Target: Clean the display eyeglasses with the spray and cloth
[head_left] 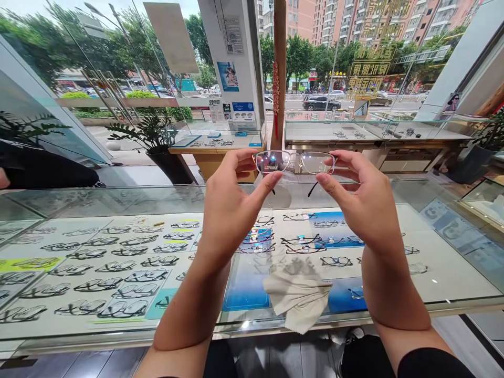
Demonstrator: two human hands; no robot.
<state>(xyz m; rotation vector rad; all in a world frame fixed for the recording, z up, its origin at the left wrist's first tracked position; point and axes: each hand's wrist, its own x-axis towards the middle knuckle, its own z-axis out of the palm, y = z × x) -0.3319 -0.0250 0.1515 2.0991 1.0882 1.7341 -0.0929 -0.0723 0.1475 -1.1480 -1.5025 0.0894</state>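
Glass counter [452, 283], 1 cloth [297, 296], 2 hands, L [226, 207] & R [364, 202], fingers gripping 1 pr glasses [294, 163]

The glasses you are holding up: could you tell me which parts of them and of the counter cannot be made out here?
Head view:
- Glasses: outer lens edges covered by left hand and right hand; lens lettering too small.
- Temple arms: mostly behind the hands.
- Cloth: hides the counter glass beneath.
- Display frames: blurred by reflections.

Both hands are bare: the left hand [226, 210] and the right hand [364, 202] show no rings, watch or gloves. The forearms are uncovered. A black sleeve [431, 362] edge shows at the right elbow.
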